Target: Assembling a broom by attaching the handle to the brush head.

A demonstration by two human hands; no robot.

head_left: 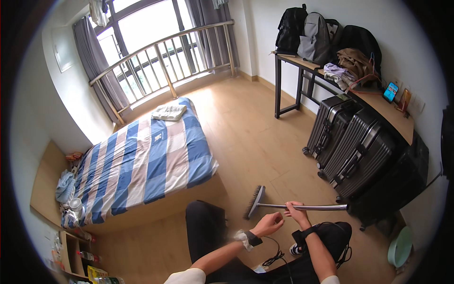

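A long-handled floor brush (306, 207) lies level across in front of me, its grey bristle head (254, 202) at the left end and its metal pole running right. My right hand (295, 213) is closed round the pole, a little right of the head. My left hand (268, 224) hovers just below the pole, near the brush head, with its fingers curled together; whether anything small is between them cannot be made out. Both wrists wear black bands, and a white ruffled piece (243, 238) sits by the left one. A black cable (275, 258) hangs between my forearms.
A bed (156, 151) with a blue checked sheet stands at the left. Black suitcases (364, 151) stand at the right by a narrow table (402, 124) bearing bags, clothes and a phone. A green basin (400, 247) is at lower right. A metal railing (163, 64) fronts the window.
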